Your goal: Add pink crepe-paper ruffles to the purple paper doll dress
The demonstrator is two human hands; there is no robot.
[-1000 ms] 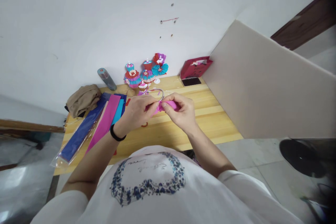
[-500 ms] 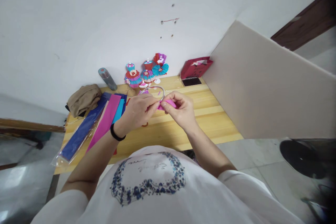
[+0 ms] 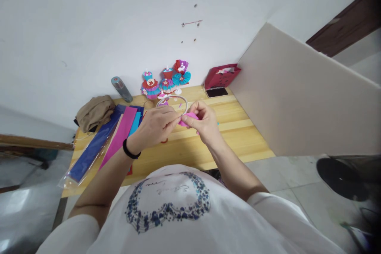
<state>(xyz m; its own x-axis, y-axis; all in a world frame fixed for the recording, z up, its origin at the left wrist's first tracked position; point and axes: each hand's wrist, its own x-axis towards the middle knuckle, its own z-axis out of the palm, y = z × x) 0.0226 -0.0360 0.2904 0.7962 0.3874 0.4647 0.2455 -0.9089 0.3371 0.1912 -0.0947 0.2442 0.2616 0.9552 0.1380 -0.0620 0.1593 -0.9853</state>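
Above the middle of the wooden table, my right hand (image 3: 204,120) pinches a small piece of pink paper (image 3: 189,119). My left hand (image 3: 157,124) is closed with its fingertips at the paper's left edge, where a thin pale ring (image 3: 187,105) also meets them. The ring arches up and away behind my left fingers. The two hands almost touch. My left fingers hide how the ring and the paper meet. Small paper dresses on stands (image 3: 151,87) are at the back, against the wall.
Blue, pink and light-blue paper strips (image 3: 116,139) lie on the table's left side, near a brown cloth (image 3: 95,113) and a bottle (image 3: 122,89). A red bag (image 3: 220,77) and a phone (image 3: 216,92) are at the back right, beside an upright panel (image 3: 297,99).
My right hand has shifted slightly left, and more of the pink paper shows below its fingers. The ring has tipped a little. A small blue bit now shows right of my right hand.
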